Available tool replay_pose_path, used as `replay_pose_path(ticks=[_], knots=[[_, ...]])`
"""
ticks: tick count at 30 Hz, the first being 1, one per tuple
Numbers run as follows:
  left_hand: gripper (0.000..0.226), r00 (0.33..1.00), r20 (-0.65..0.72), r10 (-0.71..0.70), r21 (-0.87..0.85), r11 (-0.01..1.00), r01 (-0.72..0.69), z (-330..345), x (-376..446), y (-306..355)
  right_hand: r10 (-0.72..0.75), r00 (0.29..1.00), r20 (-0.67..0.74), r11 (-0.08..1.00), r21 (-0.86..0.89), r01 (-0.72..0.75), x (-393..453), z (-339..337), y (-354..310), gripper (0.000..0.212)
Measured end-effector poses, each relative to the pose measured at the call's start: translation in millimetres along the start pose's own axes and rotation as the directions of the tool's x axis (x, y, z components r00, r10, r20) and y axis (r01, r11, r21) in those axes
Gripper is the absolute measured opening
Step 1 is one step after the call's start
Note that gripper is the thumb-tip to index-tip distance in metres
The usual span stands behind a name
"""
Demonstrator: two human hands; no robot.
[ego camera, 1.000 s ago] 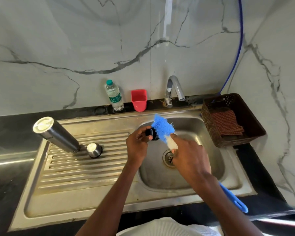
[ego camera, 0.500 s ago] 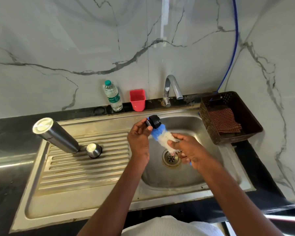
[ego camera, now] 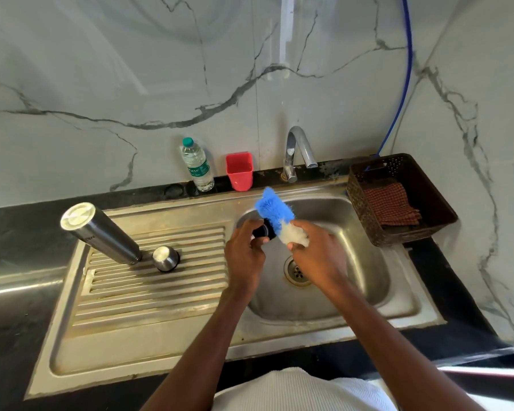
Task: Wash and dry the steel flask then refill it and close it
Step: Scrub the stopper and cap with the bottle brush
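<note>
Gripping a small black flask stopper (ego camera: 261, 231), my left hand (ego camera: 245, 256) curls its fingers round it over the sink basin (ego camera: 365, 262). To its right, my right hand (ego camera: 318, 253) pinches the white bristles of a blue-tipped bottle brush (ego camera: 275, 210), whose long axis points up and left, bristles touching the stopper. Far left, the smooth cylindrical steel flask (ego camera: 101, 232) stands mouth-down on the ribbed drainboard (ego camera: 161, 292), leaning up-left. Its rounded steel cap (ego camera: 165, 258) sits just beside it. A woven brown basket (ego camera: 365, 215) on the desk holds a checked cloth (ego camera: 390, 203).
</note>
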State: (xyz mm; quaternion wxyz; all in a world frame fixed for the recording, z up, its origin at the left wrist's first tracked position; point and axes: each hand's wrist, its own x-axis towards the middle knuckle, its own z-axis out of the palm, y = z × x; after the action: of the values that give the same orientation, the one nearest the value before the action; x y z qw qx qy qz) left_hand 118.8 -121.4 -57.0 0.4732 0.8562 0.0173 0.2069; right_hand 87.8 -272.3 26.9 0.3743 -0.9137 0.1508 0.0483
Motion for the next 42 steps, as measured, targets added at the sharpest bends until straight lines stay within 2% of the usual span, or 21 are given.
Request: replay_pose_path(ticks=[2,3,5,6,9,13,15,17,19,21,23,24,26,30,33,35,37,39,41,42], knots=[[0.03,0.969,-0.027,-0.244,-0.128,0.963,0.238,0.5,2.4,-3.7,-0.045,0.999,0.004,0.996,-0.071,0.045,-4.6,-3.3,-2.7,0.053],[0.027,0.933,-0.037,-0.357,-0.22,0.914,0.341,-0.6,7.4,-7.5,-0.076,0.997,0.014,0.99,-0.119,0.077,-12.2,-4.2,-3.0,0.055],[0.024,0.848,0.049,-0.528,-0.426,0.757,0.496,-2.1,15.2,-8.0,-0.136,0.989,0.05,0.968,-0.204,0.143,-30.0,0.5,-1.8,0.06],[0.025,0.823,0.103,-0.559,-0.491,0.691,0.531,-1.8,15.7,-4.2,-0.153,0.987,0.053,0.962,-0.219,0.161,-32.7,3.6,0.4,0.062],[0.023,0.799,0.228,-0.556,-0.579,0.583,0.57,3.2,8.9,3.5,-0.136,0.991,-0.003,0.969,-0.209,0.132,-14.2,-1.5,0.1,0.061],[0.015,0.641,0.396,-0.658,-0.713,0.219,0.666,0.5,19.7,-2.1,-0.169,0.986,-0.004,0.973,-0.16,0.166,-19.9,-12.7,1.2,0.06],[0.023,0.613,0.469,-0.636,-0.706,0.147,0.693,1.7,20.1,0.0,-0.198,0.98,-0.016,0.968,-0.157,0.193,-24.3,-9.0,1.2,0.061],[0.02,0.612,0.481,-0.628,-0.675,0.18,0.715,4.9,16.5,4.2,-0.166,0.986,-0.032,0.972,-0.177,0.158,-13.3,-8.8,4.6,0.059],[0.01,0.632,0.417,-0.653,-0.641,0.283,0.714,2.7,17.4,5.5,-0.164,0.986,-0.019,0.96,-0.233,0.155,-12.2,-11.3,6.8,0.06],[0.011,0.694,0.299,-0.654,-0.565,0.465,0.682,0.0,23.6,2.6,-0.216,0.976,0.019,0.919,-0.334,0.21,-24.3,-9.8,9.9,0.065],[0.017,0.786,0.224,-0.576,-0.436,0.663,0.609,0.6,26.8,-1.2,-0.237,0.97,0.052,0.887,-0.396,0.238,-34.3,-5.8,9.8,0.068],[0.021,0.829,0.23,-0.51,-0.379,0.738,0.559,1.2,25.7,-1.7,-0.24,0.969,0.054,0.877,-0.415,0.24,-31.0,-5.3,8.6,0.068],[0.028,0.869,0.279,-0.408,-0.318,0.815,0.485,1.2,23.7,-0.9,-0.245,0.968,0.053,0.867,-0.435,0.243,-14.4,-7.6,4.2,0.066],[0.034,0.872,0.28,-0.401,-0.31,0.822,0.477,-5.4,27.4,-7.4,-0.25,0.966,0.066,0.829,-0.5,0.249,0.9,-21.4,-5.0,0.058],[0.032,0.903,0.223,-0.366,-0.206,0.888,0.411,-6.2,30.6,-18.4,-0.299,0.948,0.109,0.763,-0.57,0.306,-14.7,-24.0,-7.0,0.059],[0.032,0.911,0.284,-0.299,-0.195,0.913,0.36,-5.6,29.3,-14.1,-0.311,0.943,0.121,0.735,-0.598,0.319,-16.4,-21.9,-10.3,0.056],[0.036,0.907,0.331,-0.262,-0.285,0.888,0.36,-4.7,27.2,-8.9,-0.267,0.958,0.104,0.777,-0.565,0.278,0.4,-23.8,-9.4,0.054],[0.035,0.894,0.352,-0.276,-0.427,0.803,0.416,-8.1,26.7,-5.9,-0.167,0.981,0.097,0.886,-0.422,0.193,22.7,-25.4,-0.9,0.054],[0.032,0.871,0.371,-0.322,-0.587,0.645,0.489,-12.8,28.9,-6.8,-0.025,0.98,0.198,0.991,-0.121,0.05,38.9,-22.7,11.0,0.048],[0.031,0.864,0.362,-0.35,-0.641,0.58,0.504,-12.7,30.7,-8.6,0.036,0.962,0.272,0.995,0.077,-0.059,41.5,-20.7,15.0,0.046]])
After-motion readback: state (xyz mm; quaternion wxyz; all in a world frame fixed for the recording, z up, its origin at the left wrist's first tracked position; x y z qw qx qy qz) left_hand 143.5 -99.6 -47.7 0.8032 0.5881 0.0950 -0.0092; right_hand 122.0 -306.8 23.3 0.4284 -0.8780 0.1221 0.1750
